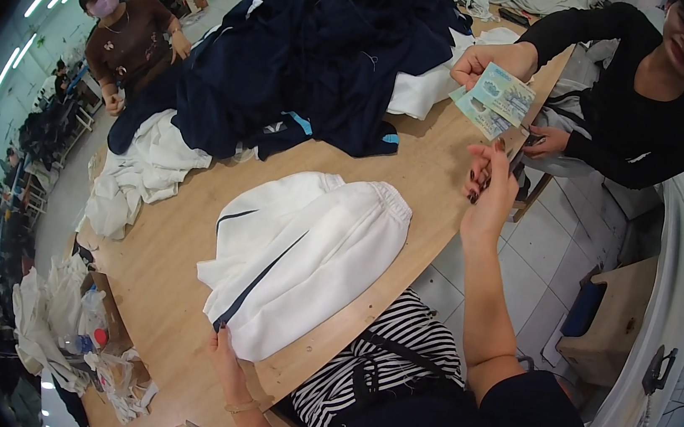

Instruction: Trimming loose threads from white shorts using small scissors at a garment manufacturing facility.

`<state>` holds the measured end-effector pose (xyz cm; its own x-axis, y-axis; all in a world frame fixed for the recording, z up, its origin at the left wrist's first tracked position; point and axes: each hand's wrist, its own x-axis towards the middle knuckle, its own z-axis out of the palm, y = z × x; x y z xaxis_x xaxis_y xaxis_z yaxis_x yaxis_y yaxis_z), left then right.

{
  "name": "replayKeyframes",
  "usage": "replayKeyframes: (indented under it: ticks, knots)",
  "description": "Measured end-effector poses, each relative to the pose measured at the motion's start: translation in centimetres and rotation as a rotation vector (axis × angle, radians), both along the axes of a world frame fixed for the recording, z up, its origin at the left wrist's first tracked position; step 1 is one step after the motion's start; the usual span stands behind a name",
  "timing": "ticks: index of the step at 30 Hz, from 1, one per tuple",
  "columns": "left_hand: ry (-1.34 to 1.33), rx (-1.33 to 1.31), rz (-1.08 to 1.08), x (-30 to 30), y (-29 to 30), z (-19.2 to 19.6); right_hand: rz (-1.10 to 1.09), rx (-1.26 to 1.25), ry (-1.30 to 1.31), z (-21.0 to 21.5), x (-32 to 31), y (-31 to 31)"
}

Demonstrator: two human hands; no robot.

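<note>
Left hand: the left hand (223, 350) pinches the near hem of the white garment (304, 251), fingers closed on the cloth at its dark stripe.
Right hand: the right hand (487, 188) is raised past the desk edge, fingers half curled toward the banknotes (494, 98); whether it grips anything, I cannot tell.
Garment: lies flat on the desk (174, 279), waistband away from the wearer, hem at the near edge.
Banknotes: held in the hand of a person in a black top (640, 112) across the desk corner, just above the right hand and apart from it.
Surroundings: a navy heap (318, 51) and white pieces (145, 166) lie further up the desk.
Doing it well: keep the left pinch firm so the garment does not slide off; bring the right fingers under the notes and close on a free corner, clear of the other hand.
</note>
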<state>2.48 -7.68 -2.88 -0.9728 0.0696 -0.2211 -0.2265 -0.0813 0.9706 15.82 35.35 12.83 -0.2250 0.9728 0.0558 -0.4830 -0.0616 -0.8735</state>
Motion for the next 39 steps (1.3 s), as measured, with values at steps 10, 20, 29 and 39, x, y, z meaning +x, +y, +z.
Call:
replayKeyframes:
  ticks: [10,20,29,39]
  knots:
    - [0.043,-0.034,0.069,0.4,0.2,0.7,-0.020,-0.049,0.114,0.3,-2.1,0.0]
    - [-0.014,-0.087,0.020,0.6,1.0,0.5,-0.047,-0.024,0.147,-1.2,-0.1,-2.5]
    - [0.507,-0.433,0.467,1.9,5.0,5.4,0.776,-0.028,-0.185,-4.6,-2.8,-14.3]
    - [-0.153,0.520,-0.187,5.2,11.8,9.8,1.115,-0.140,-0.279,-6.2,-1.9,-17.3]
